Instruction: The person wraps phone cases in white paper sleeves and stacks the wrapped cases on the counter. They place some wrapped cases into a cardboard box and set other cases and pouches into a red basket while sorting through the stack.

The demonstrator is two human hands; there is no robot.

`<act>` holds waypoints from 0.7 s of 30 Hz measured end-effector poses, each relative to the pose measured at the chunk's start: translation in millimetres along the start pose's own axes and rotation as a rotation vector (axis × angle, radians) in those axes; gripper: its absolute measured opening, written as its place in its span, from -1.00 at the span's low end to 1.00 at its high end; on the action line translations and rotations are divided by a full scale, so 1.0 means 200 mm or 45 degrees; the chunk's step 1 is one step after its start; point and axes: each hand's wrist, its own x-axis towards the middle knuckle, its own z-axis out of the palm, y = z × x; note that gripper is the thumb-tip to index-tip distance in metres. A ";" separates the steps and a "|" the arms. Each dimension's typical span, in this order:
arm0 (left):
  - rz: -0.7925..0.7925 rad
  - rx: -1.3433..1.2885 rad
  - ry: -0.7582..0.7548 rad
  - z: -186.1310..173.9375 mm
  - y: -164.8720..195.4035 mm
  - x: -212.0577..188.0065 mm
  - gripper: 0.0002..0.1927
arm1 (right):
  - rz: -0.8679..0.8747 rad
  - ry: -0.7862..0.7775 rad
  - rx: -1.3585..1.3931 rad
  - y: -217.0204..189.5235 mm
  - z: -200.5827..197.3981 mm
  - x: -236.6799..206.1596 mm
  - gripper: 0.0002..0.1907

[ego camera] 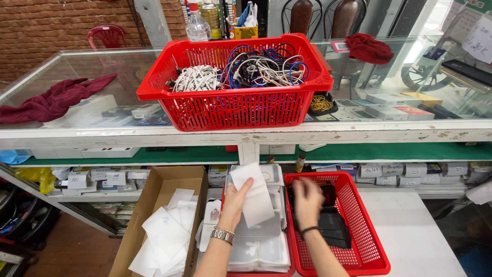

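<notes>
My left hand (234, 201) holds up a flat white paper sleeve (253, 195) over a stack of clear plastic packets (259, 246). A metal watch band and a bracelet sit on that wrist. My right hand (306, 199) reaches down into a low red basket (366, 231) that holds several black flat boxes (333, 228). The hand is blurred, and whether its fingers grip a box is unclear.
A big red basket (236, 105) full of tangled cables stands on the glass counter (92, 66). A cardboard box (159, 190) with white sleeves lies at the left. Dark red cloths (56, 100) lie on the counter. Shelves of small boxes run below. A white table (415, 231) is on the right.
</notes>
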 end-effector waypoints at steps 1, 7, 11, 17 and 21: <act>0.033 -0.031 0.041 0.01 0.01 0.00 -0.63 | -0.136 -0.283 0.413 -0.08 0.07 -0.01 -0.58; 0.509 -0.366 0.556 -0.24 0.12 0.01 -0.71 | -0.373 -1.166 0.083 -0.25 0.21 -0.19 -0.70; 0.716 0.219 1.154 -0.72 0.14 -0.10 -0.68 | -1.234 -0.686 -0.303 -0.17 0.15 -0.23 -0.66; 0.069 1.074 1.625 -1.02 0.04 -0.30 -0.29 | -1.104 -1.022 -0.468 -0.05 0.21 -0.14 -0.72; 0.825 1.071 1.599 -0.84 0.06 -0.22 0.02 | -0.500 -1.245 -0.252 -0.12 0.22 0.02 -0.70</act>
